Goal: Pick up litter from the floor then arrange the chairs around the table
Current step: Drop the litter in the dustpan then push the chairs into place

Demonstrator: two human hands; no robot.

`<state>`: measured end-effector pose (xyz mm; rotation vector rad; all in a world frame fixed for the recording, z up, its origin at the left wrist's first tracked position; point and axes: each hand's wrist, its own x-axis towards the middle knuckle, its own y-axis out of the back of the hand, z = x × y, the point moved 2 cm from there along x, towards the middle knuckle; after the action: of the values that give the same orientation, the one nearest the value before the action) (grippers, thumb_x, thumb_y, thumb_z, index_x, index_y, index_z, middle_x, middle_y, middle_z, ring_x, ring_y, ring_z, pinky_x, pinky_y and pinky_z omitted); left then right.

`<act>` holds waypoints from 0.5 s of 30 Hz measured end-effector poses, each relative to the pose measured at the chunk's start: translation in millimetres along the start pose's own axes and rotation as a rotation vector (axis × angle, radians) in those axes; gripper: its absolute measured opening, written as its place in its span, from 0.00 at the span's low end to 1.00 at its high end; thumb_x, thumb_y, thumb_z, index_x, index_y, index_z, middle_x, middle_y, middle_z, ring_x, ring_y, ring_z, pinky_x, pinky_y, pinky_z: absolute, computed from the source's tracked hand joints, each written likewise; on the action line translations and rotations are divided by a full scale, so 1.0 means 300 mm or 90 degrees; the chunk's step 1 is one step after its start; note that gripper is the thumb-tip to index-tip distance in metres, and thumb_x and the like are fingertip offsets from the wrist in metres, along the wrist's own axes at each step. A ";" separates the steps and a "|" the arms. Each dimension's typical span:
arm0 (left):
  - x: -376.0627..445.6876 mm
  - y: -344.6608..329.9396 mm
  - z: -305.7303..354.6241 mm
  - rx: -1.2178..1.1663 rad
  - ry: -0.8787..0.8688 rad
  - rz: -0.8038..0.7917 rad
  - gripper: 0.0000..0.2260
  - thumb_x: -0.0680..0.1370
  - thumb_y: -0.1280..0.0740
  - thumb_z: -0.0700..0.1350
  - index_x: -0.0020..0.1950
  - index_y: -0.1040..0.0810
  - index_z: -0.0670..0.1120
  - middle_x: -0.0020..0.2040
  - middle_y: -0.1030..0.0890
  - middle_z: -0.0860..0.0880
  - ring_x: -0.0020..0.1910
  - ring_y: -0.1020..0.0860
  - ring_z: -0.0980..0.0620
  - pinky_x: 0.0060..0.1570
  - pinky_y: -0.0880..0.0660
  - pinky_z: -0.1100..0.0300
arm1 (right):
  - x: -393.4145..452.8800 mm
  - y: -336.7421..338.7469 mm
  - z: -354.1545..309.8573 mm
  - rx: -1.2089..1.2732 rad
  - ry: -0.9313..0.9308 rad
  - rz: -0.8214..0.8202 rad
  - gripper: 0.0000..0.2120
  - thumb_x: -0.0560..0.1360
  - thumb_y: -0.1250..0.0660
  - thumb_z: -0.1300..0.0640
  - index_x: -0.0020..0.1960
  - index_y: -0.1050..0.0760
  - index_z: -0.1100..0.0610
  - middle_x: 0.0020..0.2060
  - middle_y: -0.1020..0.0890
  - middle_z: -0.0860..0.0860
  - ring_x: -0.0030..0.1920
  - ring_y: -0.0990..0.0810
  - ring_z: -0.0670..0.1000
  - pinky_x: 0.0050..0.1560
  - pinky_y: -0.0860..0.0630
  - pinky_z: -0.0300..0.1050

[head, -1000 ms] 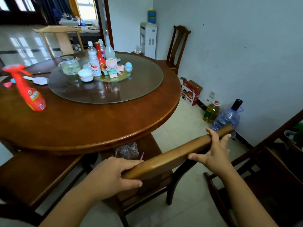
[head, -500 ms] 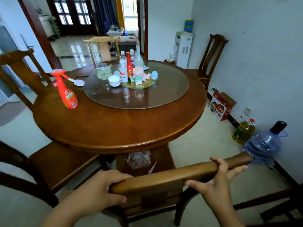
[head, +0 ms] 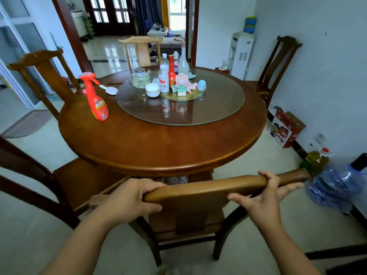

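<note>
At the near edge of the table, I had both hands on the chair, its seat partly tucked under: left hand clenched round the top rail, right hand hooked over it. My worry was the jug beside the rail's right end; a crooked push could knock it. I counted five chairs, one table, one jug.

Legible text: white label of the clear plastic drink bottle on the glass turntable reads "C水". Pale lettering on the large blue water jug by the wall is blurred, unreadable. Red spray bottle label print too small to read.
</note>
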<state>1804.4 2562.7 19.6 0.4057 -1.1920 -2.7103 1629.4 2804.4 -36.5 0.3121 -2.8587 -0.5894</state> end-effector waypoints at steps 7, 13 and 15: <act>0.071 0.031 -0.005 0.066 0.006 0.091 0.17 0.69 0.26 0.47 0.56 0.22 0.59 0.47 0.22 0.61 0.48 0.24 0.60 0.51 0.27 0.57 | 0.093 -0.066 -0.019 -0.002 -0.002 0.005 0.46 0.48 0.24 0.42 0.63 0.38 0.49 0.68 0.78 0.57 0.71 0.74 0.59 0.75 0.50 0.54; 0.099 0.040 -0.017 0.083 0.010 0.082 0.19 0.70 0.27 0.48 0.59 0.25 0.61 0.48 0.23 0.62 0.48 0.25 0.60 0.51 0.27 0.59 | 0.121 -0.078 -0.013 -0.005 -0.011 -0.002 0.47 0.47 0.24 0.41 0.62 0.38 0.47 0.68 0.78 0.56 0.71 0.73 0.60 0.75 0.50 0.56; 0.098 0.041 -0.017 0.086 0.007 0.080 0.18 0.71 0.27 0.48 0.58 0.25 0.61 0.47 0.23 0.62 0.48 0.25 0.60 0.50 0.28 0.61 | 0.116 -0.076 -0.016 -0.012 -0.024 -0.008 0.47 0.47 0.24 0.41 0.63 0.38 0.47 0.68 0.78 0.56 0.71 0.72 0.60 0.75 0.50 0.56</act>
<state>1778.4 2543.5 20.1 0.3490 -1.3542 -2.5275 1600.9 2773.7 -36.0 0.3198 -2.8868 -0.6302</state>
